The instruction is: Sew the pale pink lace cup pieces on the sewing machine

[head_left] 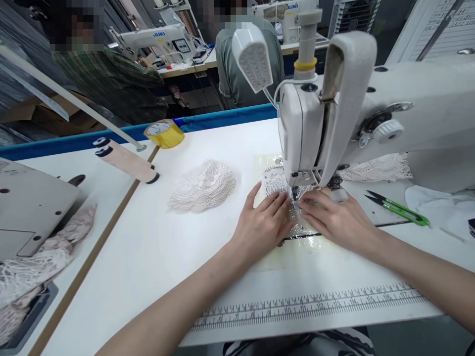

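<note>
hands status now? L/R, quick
Left hand: open, flat, pressing the lace piece by the needle.
Right hand: open, flat, fingers on the same lace.

Beyond the white bench's (156, 257) blue far edge, two seated people face another bench (193, 64) carrying white sewing machines (163, 39)

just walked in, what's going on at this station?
A person has both hands flat on a small lace piece under the sewing machine: left hand and right hand press it at the needle. A stack of lace pieces lies to the left, green snips to the right.
</note>
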`<action>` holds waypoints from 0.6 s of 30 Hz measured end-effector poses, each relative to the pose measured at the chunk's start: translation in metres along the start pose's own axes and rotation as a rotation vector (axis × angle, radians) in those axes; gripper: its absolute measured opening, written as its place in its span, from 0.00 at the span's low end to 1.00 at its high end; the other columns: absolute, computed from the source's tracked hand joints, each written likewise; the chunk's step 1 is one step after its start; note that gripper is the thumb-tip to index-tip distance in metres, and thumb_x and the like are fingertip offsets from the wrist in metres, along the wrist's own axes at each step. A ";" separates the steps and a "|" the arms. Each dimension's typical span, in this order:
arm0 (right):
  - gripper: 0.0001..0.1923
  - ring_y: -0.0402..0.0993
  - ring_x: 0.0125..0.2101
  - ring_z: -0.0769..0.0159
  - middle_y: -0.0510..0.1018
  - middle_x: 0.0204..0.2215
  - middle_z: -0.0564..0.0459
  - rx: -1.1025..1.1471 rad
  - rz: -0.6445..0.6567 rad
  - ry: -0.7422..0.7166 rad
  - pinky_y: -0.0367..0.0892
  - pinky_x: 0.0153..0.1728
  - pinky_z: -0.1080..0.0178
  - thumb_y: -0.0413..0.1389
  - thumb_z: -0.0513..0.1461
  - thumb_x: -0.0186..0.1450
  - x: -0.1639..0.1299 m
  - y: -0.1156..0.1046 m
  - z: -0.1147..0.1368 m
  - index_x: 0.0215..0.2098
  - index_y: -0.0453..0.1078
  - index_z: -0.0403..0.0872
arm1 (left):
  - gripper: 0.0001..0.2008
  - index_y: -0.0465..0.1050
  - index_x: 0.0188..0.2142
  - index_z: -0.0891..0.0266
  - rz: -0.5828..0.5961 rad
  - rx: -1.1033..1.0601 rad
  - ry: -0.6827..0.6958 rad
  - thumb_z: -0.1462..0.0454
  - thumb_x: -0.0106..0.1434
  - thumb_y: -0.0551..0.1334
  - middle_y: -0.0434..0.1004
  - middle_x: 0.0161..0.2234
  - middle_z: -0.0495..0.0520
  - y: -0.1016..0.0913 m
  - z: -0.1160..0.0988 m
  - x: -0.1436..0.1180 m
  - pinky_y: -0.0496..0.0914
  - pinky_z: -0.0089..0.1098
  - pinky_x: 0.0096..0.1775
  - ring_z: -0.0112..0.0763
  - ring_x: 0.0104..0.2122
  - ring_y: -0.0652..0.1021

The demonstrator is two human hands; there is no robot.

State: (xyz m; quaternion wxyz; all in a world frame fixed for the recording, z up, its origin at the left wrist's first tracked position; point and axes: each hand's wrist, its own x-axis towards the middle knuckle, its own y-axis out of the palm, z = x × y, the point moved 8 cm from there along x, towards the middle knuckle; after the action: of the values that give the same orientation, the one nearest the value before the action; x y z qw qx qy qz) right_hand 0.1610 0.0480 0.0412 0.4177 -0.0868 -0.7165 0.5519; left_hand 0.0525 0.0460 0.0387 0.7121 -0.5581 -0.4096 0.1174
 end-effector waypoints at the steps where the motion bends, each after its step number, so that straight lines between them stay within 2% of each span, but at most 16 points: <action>1: 0.11 0.72 0.41 0.61 0.77 0.42 0.49 -0.009 -0.003 0.002 0.65 0.47 0.55 0.52 0.38 0.67 0.000 0.000 -0.001 0.44 0.73 0.45 | 0.18 0.71 0.51 0.65 0.005 0.003 -0.001 0.58 0.68 0.54 0.75 0.50 0.58 0.001 0.001 0.001 0.57 0.52 0.60 0.38 0.51 0.74; 6: 0.13 0.72 0.39 0.60 0.78 0.41 0.47 -0.062 -0.007 -0.010 0.59 0.53 0.50 0.52 0.40 0.68 -0.001 0.000 -0.004 0.46 0.73 0.43 | 0.19 0.69 0.52 0.66 0.029 0.013 -0.007 0.57 0.68 0.53 0.74 0.51 0.57 0.005 0.007 0.004 0.56 0.52 0.60 0.38 0.52 0.74; 12: 0.13 0.73 0.36 0.61 0.80 0.36 0.49 -0.064 -0.022 -0.002 0.61 0.51 0.50 0.50 0.40 0.69 -0.001 -0.005 -0.007 0.38 0.76 0.45 | 0.19 0.69 0.52 0.65 0.031 0.028 -0.024 0.56 0.68 0.54 0.74 0.51 0.55 0.006 0.010 0.003 0.58 0.50 0.59 0.40 0.53 0.72; 16: 0.12 0.74 0.35 0.62 0.80 0.36 0.49 -0.041 -0.028 0.010 0.62 0.51 0.51 0.50 0.39 0.69 -0.001 -0.008 -0.007 0.38 0.76 0.45 | 0.20 0.68 0.53 0.65 0.033 0.043 -0.052 0.56 0.68 0.54 0.73 0.52 0.57 0.006 0.013 0.005 0.58 0.50 0.59 0.42 0.54 0.71; 18: 0.12 0.74 0.34 0.62 0.80 0.37 0.49 -0.037 -0.026 0.004 0.62 0.51 0.51 0.49 0.36 0.68 -0.002 -0.009 -0.006 0.40 0.75 0.44 | 0.19 0.69 0.52 0.66 0.034 0.070 -0.070 0.57 0.68 0.54 0.74 0.50 0.59 0.004 0.011 0.005 0.60 0.50 0.57 0.42 0.50 0.73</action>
State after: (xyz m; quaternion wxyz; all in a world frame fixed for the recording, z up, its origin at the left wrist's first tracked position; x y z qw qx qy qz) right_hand 0.1694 0.0483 0.0482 0.4247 -0.0863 -0.7268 0.5329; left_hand 0.0487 0.0577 0.0380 0.7144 -0.5352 -0.4202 0.1632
